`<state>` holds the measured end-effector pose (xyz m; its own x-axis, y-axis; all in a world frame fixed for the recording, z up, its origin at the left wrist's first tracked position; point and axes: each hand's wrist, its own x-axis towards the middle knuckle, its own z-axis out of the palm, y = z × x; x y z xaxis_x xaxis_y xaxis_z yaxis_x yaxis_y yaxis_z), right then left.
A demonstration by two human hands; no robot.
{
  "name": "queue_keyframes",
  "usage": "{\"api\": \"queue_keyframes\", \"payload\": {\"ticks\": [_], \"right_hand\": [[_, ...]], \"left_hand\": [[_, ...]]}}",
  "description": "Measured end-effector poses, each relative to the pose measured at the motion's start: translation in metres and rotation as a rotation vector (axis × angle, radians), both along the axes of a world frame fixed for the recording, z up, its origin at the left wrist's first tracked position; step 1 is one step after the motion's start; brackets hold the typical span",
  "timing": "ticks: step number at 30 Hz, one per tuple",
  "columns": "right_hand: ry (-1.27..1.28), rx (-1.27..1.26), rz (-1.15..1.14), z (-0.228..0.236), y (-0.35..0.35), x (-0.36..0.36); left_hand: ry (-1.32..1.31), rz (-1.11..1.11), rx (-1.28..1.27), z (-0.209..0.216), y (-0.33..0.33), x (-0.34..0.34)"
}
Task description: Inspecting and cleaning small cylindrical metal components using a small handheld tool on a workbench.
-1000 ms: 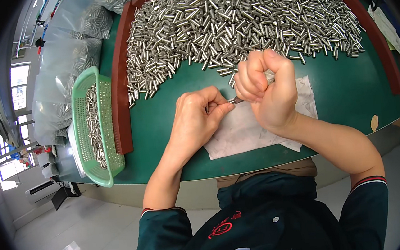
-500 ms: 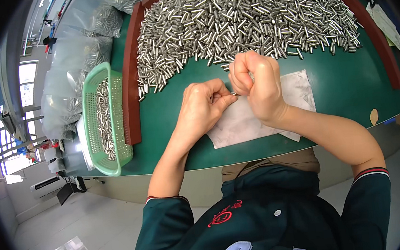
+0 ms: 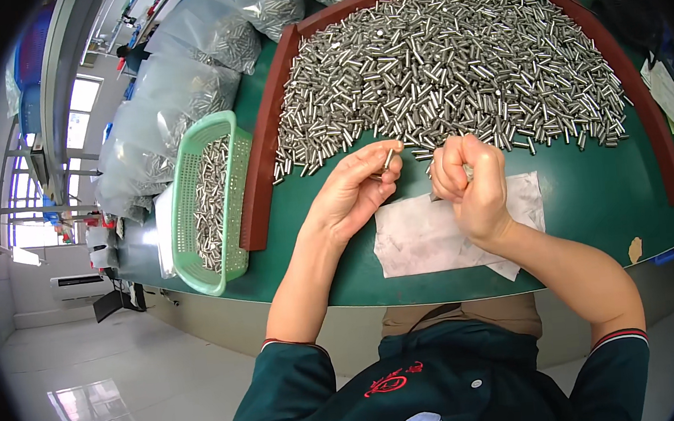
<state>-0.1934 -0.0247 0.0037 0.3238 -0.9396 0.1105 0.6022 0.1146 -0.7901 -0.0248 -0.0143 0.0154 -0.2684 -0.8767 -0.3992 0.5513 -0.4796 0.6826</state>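
Observation:
My left hand (image 3: pixel 355 189) is turned partly palm up and pinches a small shiny metal pin (image 3: pixel 388 158) between thumb and fingertips. Close to its right, my right hand (image 3: pixel 473 186) is curled into a fist above a whitish, stained cloth (image 3: pixel 419 235). A pale greyish bit shows inside that fist, but I cannot make out what it is. Just beyond both hands, a broad heap of metal pins (image 3: pixel 444 65) covers the far part of the green table. The two hands are apart.
Reddish-brown rails (image 3: pixel 261 181) border the heap at the left, back and right. A green plastic basket (image 3: pixel 181 240) with more pins stands outside the left rail. Clear bags of pins (image 3: pixel 213 81) line the far left. The green table (image 3: pixel 344 290) curves along its near edge.
My left hand has drawn away from the right and turned upward, bringing the pin into sight. My right hand stays closed. The whole view has shifted, so the table sits lower and further right.

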Motion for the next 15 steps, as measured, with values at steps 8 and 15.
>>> {"api": "queue_keyframes", "payload": {"ticks": [8, 15], "right_hand": [[-0.042, 0.066, 0.015, 0.003, -0.002, -0.001], [-0.034, 0.099, 0.019, 0.004, -0.002, 0.000]], "left_hand": [[0.086, 0.085, 0.069, 0.003, -0.001, 0.002], [-1.173, 0.176, -0.514, -0.008, -0.012, -0.010]]}}
